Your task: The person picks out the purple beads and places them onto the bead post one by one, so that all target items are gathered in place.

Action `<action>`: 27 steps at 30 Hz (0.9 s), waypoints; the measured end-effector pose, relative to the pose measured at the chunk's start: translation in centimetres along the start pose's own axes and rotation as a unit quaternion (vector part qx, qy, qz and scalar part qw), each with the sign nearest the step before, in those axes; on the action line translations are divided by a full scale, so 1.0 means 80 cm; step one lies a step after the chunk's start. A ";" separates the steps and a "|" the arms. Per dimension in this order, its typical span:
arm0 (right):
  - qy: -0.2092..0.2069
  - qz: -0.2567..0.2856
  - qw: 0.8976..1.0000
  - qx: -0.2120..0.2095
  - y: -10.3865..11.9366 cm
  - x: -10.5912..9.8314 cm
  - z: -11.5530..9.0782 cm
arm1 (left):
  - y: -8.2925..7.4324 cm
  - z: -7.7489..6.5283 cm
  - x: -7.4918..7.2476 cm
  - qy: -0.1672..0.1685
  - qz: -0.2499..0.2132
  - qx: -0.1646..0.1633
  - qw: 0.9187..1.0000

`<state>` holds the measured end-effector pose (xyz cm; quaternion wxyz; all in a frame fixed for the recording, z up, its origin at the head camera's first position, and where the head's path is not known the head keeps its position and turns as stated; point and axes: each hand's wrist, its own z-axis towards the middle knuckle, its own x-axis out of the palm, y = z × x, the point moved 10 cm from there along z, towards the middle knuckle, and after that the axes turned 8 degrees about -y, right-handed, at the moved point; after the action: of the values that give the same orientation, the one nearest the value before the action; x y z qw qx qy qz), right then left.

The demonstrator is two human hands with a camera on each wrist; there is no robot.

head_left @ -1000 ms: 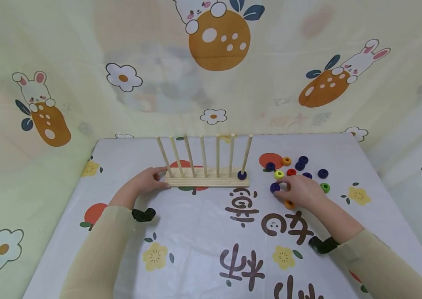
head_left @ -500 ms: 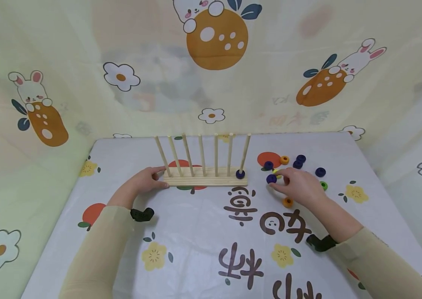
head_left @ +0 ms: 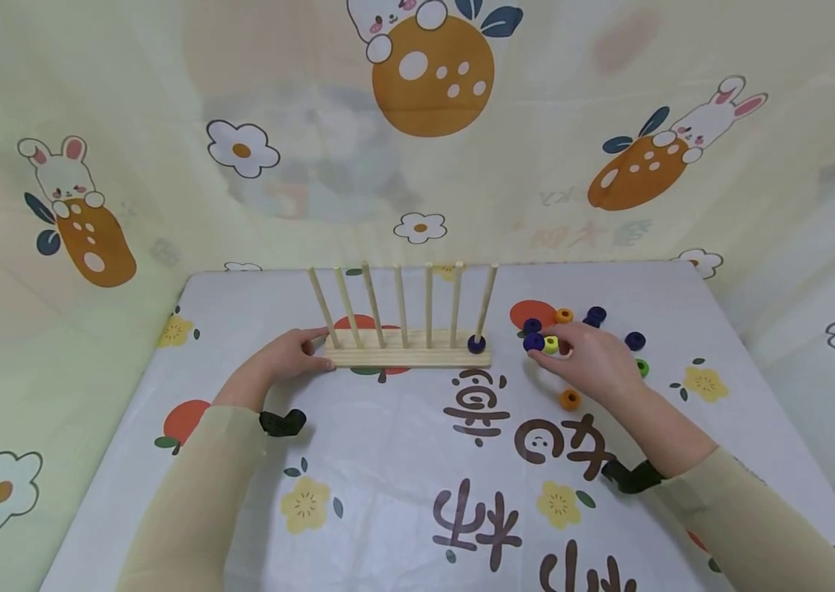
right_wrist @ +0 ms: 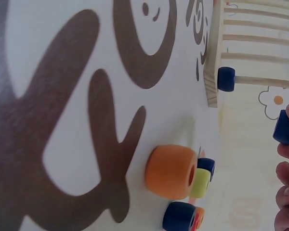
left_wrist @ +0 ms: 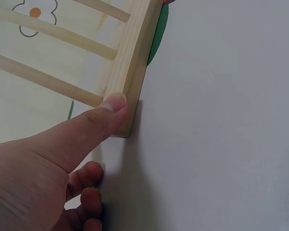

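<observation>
A wooden peg rack (head_left: 405,357) with several upright rods stands on the table. One dark blue bead (head_left: 476,344) sits at the foot of its rightmost rod. My left hand (head_left: 284,362) grips the rack's left end; in the left wrist view its thumb (left_wrist: 116,102) lies on the base. Between thumb and index finger, my right hand (head_left: 598,360) pinches another blue bead (right_wrist: 285,127), held above the table in the right wrist view. Under that hand lie a yellow-green bead (head_left: 550,344) and an orange bead (head_left: 569,400); others are partly hidden.
Several more beads lie on the right of the table, among them blue ones (head_left: 635,340), an orange one (head_left: 564,316) and a green one (head_left: 642,367). A printed white cloth (head_left: 373,460) covers the table. Behind it hangs a patterned curtain (head_left: 328,197).
My right hand has lifted the blue bead and carried it slightly left and away from me. The left hand stays at the rack's end, and the rack has not moved.
</observation>
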<state>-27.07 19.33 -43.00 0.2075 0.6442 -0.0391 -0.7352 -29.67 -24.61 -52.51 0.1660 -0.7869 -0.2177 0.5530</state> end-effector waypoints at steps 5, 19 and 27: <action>-0.001 0.001 1.000 0.005 0.004 -0.005 0.000 | 0.000 0.000 0.003 0.004 0.001 -0.006 1.000; -0.048 0.009 0.999 -0.006 0.031 -0.038 0.012 | -0.005 -0.004 0.001 0.001 -0.001 0.001 1.000; -0.073 0.027 0.997 -0.015 0.045 -0.059 0.019 | -0.002 -0.004 -0.001 0.001 -0.002 0.004 1.000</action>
<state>-27.20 17.38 -37.21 0.2335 0.5840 -0.0604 -0.7751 -29.45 -24.49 -52.25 0.1709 -0.7862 -0.2169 0.5529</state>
